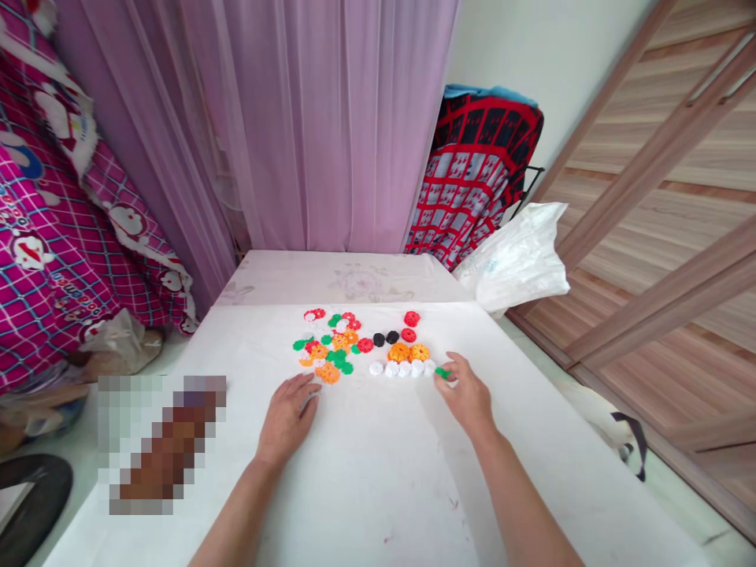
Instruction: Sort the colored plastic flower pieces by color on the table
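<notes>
My right hand (466, 394) pinches a green flower-shaped plastic disc (442, 372) between thumb and fingers, at the right end of a row of white flower-shaped discs (404, 368). Just behind that row lie two clusters of orange discs (398, 352). Farther back are a pair of red discs (409, 335) and two black discs (393, 337). To the left, a loose spread of green, red, white and orange discs (339, 356) covers part of the cloth. My left hand (289, 417) rests on the table, fingers extended and apart, close to an orange disc (327, 373).
A white cloth covers the table (378, 488). Beyond its far right corner sits a white plastic bag (516, 256), with a red patterned cloth (472, 169) behind. Purple curtains (319, 126) hang at the back; a wooden wardrobe (667, 205) stands right. A blurred-out patch covers the left side.
</notes>
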A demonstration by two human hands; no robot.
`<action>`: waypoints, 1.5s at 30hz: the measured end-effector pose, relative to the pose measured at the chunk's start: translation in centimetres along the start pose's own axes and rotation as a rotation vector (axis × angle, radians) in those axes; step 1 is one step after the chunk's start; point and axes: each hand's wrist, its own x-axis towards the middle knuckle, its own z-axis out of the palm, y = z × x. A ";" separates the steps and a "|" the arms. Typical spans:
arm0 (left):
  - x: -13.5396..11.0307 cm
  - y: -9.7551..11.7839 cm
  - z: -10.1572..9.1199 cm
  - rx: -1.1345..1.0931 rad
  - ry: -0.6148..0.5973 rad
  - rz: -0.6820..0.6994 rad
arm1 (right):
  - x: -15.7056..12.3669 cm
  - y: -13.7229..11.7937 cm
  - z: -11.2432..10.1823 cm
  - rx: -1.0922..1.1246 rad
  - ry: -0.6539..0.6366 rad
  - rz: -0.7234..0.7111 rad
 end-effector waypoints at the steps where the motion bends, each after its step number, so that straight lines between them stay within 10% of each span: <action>1: 0.0 0.0 0.0 0.001 0.002 0.002 | 0.9 0.9 -0.5 -0.040 -0.008 0.022; 14: -0.1 -0.3 0.2 0.030 -0.018 -0.008 | 3.7 2.6 -0.7 -0.293 -0.142 0.028; 29: 0.1 -0.5 0.2 0.013 -0.004 -0.011 | -2.8 2.4 1.8 -0.248 0.221 -0.212; 45: 0.1 -0.7 0.2 0.014 0.006 -0.013 | -1.4 2.0 2.0 -0.464 0.200 -0.245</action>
